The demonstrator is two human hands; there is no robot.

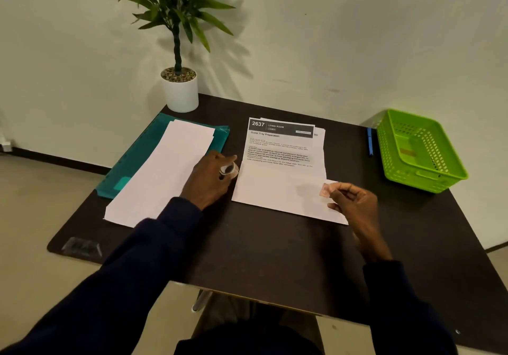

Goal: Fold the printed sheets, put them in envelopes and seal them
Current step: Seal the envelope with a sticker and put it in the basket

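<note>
A white envelope lies across the lower part of a small stack of printed sheets in the middle of the dark table. My left hand rests at the envelope's left edge and grips a small roll of clear tape. At the envelope's right end, my right hand pinches a short piece of tape between thumb and fingers. The piece looks brownish and touches the envelope's upper right corner.
A pile of long white envelopes lies on a teal folder at the left. A green plastic basket stands at the right edge with a blue pen beside it. A potted plant stands at the back.
</note>
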